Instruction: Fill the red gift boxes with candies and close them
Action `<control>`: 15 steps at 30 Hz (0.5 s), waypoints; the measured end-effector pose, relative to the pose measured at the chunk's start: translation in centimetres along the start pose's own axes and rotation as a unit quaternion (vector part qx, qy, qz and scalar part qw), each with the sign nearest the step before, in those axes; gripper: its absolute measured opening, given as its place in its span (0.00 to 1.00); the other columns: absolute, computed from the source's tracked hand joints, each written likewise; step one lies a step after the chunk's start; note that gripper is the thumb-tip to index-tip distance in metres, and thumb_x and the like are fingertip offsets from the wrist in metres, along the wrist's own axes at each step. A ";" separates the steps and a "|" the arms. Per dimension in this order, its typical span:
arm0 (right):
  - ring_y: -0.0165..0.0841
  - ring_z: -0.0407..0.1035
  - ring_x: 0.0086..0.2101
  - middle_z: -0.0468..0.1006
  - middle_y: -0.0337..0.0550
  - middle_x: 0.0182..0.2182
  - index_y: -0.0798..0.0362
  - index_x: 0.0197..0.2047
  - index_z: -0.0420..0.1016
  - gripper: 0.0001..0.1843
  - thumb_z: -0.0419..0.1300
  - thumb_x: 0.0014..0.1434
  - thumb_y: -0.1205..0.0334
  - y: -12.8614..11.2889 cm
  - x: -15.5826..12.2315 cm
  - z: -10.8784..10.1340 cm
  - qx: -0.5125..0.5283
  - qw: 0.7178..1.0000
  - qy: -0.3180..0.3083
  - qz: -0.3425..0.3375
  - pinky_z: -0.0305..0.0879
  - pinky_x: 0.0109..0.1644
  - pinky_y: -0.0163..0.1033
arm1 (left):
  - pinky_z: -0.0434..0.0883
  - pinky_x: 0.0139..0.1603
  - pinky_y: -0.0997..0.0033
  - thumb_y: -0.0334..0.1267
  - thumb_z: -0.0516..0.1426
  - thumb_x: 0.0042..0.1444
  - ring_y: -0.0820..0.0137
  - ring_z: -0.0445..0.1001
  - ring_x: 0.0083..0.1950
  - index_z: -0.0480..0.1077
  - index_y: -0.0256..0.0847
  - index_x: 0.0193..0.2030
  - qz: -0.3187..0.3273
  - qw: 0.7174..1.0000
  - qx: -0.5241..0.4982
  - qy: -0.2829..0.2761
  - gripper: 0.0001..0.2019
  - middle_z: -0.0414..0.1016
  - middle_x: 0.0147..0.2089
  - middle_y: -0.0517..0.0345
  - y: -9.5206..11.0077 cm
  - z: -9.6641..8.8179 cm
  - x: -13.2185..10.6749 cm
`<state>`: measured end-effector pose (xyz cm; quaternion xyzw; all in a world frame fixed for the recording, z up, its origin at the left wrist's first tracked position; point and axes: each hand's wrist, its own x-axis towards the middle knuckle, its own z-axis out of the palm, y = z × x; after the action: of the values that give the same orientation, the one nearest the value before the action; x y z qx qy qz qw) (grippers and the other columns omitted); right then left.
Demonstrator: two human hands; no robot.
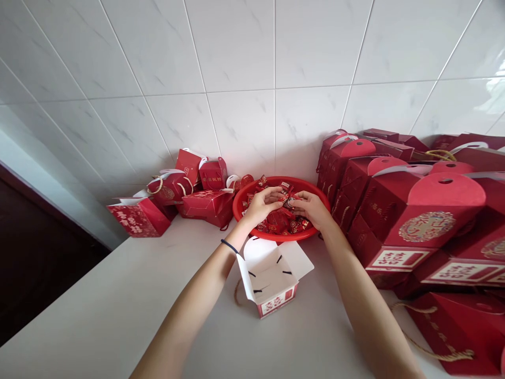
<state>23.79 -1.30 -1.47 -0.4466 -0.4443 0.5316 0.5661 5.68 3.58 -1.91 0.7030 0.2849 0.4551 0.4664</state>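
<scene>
My left hand (pixel 263 205) and my right hand (pixel 311 209) are both over a red plastic basin (pixel 276 238) filled with red-wrapped candies (pixel 278 221). The fingers of each hand are bent inward and closed on wrapped candy, the two sets of fingertips close together above the pile. A dark band circles my left wrist. In front of the basin, between my forearms, a small white-lined gift box (pixel 276 300) stands on the table with its flaps open. Dark cord ends show on its inner walls, and I see no candy inside it.
Stacked red gift boxes (pixel 426 205) crowd the right side, with another roped box (pixel 457 326) at the near right. Several smaller red boxes (pixel 207 206) sit left of the basin. A white tiled wall (pixel 240 126) backs the pale tabletop (pixel 130 300).
</scene>
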 end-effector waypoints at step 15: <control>0.34 0.76 0.37 0.81 0.42 0.35 0.54 0.37 0.79 0.25 0.78 0.36 0.54 0.4 0.4 -0.5 0.038 0.999 -0.030 -0.021 0.74 0.46 0.41 | 0.73 0.57 0.54 0.32 0.70 0.44 0.63 0.79 0.47 0.78 0.36 0.47 -0.037 0.999 -0.036 -0.007 0.21 0.81 0.47 0.49 -0.1 -0.1 0.2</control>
<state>24.21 -0.95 -1.98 -0.3988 -0.4500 0.5495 0.5801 5.69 3.79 -1.98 0.6778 0.2908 0.4430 0.5096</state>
